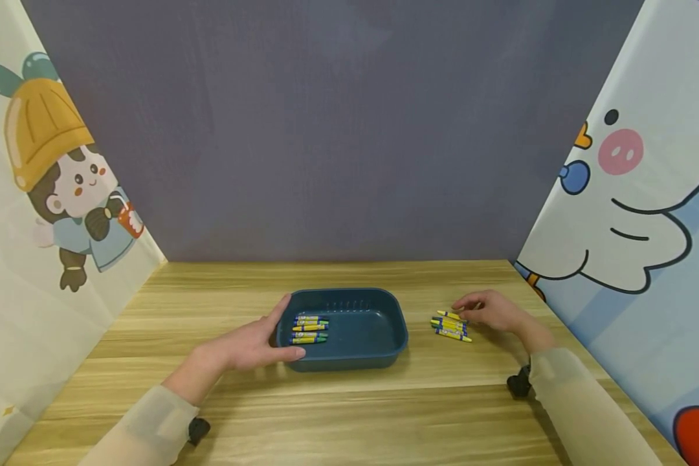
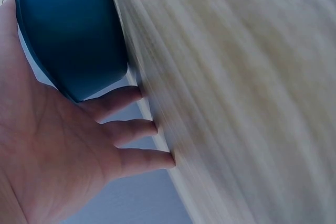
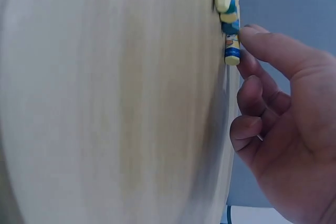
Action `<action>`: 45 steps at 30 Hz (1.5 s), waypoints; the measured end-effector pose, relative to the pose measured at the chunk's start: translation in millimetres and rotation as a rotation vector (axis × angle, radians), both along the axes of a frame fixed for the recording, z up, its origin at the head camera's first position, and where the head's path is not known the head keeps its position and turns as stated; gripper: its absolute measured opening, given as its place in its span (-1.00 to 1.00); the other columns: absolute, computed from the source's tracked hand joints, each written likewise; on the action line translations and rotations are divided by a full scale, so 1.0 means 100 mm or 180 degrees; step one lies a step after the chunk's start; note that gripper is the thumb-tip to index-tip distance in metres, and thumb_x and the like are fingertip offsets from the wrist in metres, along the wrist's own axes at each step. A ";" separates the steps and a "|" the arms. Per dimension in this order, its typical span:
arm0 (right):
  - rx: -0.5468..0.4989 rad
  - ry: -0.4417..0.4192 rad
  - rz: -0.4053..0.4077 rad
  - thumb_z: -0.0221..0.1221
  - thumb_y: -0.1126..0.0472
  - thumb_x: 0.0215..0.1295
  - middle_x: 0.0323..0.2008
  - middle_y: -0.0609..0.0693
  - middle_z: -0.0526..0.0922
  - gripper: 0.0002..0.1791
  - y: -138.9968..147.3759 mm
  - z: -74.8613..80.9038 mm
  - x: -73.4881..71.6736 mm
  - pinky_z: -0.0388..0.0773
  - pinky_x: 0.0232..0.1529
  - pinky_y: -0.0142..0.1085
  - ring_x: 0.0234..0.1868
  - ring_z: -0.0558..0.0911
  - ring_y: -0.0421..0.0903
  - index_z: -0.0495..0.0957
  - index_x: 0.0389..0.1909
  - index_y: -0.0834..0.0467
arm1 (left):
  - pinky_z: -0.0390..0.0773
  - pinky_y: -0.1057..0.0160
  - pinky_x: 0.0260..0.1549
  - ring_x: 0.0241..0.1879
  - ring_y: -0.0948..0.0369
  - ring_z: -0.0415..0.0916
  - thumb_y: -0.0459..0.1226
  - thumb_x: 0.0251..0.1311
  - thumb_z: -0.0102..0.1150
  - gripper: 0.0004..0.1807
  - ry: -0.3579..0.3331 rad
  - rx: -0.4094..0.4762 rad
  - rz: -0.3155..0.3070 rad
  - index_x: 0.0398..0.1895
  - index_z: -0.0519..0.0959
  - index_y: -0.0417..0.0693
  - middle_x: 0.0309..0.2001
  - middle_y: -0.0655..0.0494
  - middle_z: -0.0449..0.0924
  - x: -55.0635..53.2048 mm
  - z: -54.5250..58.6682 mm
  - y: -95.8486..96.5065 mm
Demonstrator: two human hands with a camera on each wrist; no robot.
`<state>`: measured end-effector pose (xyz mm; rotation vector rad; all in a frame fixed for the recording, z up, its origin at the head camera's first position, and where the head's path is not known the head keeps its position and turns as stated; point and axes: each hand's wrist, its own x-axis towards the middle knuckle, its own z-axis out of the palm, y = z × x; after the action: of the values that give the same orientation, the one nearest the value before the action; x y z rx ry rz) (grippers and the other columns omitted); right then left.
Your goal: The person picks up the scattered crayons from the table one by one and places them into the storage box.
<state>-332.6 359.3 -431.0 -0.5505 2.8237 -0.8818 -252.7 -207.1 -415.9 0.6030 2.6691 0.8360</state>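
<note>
A dark blue plastic basket (image 1: pixel 349 364) stands on the wooden table, with several crayons (image 1: pixel 309 328) in yellow-and-blue wrappers lying at its left end. Against that end rests my left hand (image 1: pixel 256 342), thumb over the near rim and forefinger along the far corner. In the left wrist view, other straight fingers (image 2: pixel 142 160) reach the table beside the basket wall (image 2: pixel 71 30). Right of the basket, more crayons (image 1: pixel 451 327) lie in a loose row. My right hand (image 1: pixel 492 312) is at the farthest one, thumb tip right at the crayon (image 3: pixel 232 51), forefinger just beyond, remaining fingers loosely bent.
A grey panel (image 1: pixel 338 129) rises behind the wooden table (image 1: pixel 349 414). Printed cartoon sheets flank it: a figure in a yellow hat (image 1: pixel 52 129) on the left and a white bird (image 1: pixel 652 194) on the right. Dark wrist straps (image 1: pixel 520 382) show at the sleeves.
</note>
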 end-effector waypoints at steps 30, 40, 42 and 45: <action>-0.0152 0.0257 0.0018 0.33 -0.02 0.59 -0.06 -0.03 0.73 -0.70 -0.48 0.41 0.14 0.42 -0.42 -0.27 -0.44 0.44 -0.17 0.80 0.23 -0.13 | 0.40 -0.32 0.51 0.58 -0.28 0.38 0.45 0.32 0.28 0.40 -0.0045 -0.0087 0.0028 0.84 -0.46 0.21 0.66 -0.41 0.23 0.01 0.02 0.01; -0.0436 0.0381 0.0596 0.36 0.13 0.56 -0.12 -0.02 0.71 -0.74 -1.16 0.60 0.22 0.45 -0.45 -0.32 -0.52 0.41 -0.23 0.82 0.18 -0.04 | 0.41 -0.31 0.50 0.57 -0.27 0.39 0.43 0.31 0.31 0.42 -0.0021 -0.0062 0.0031 0.85 -0.40 0.07 0.64 -0.42 0.26 0.01 0.03 0.02; -0.0448 0.0335 0.0709 0.35 0.13 0.57 -0.09 -0.01 0.70 -0.74 -1.29 0.60 0.22 0.48 -0.41 -0.30 -0.49 0.44 -0.22 0.82 0.18 -0.05 | 0.41 -0.31 0.50 0.57 -0.26 0.39 0.43 0.31 0.31 0.42 -0.0028 -0.0058 0.0031 0.85 -0.40 0.07 0.64 -0.42 0.27 0.01 0.03 0.01; -0.0413 0.0236 0.0816 0.34 0.12 0.59 -0.03 -0.01 0.69 -0.75 -1.47 0.60 0.24 0.51 -0.38 -0.29 -0.47 0.48 -0.18 0.82 0.18 -0.09 | 0.41 -0.30 0.50 0.57 -0.25 0.40 0.43 0.32 0.31 0.42 -0.0032 -0.0048 0.0030 0.85 -0.41 0.09 0.64 -0.42 0.27 0.02 0.04 0.01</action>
<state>-309.0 212.7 -371.5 -0.9564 2.6885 -1.0148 -250.8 -205.7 -411.8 0.5817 2.6685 0.8187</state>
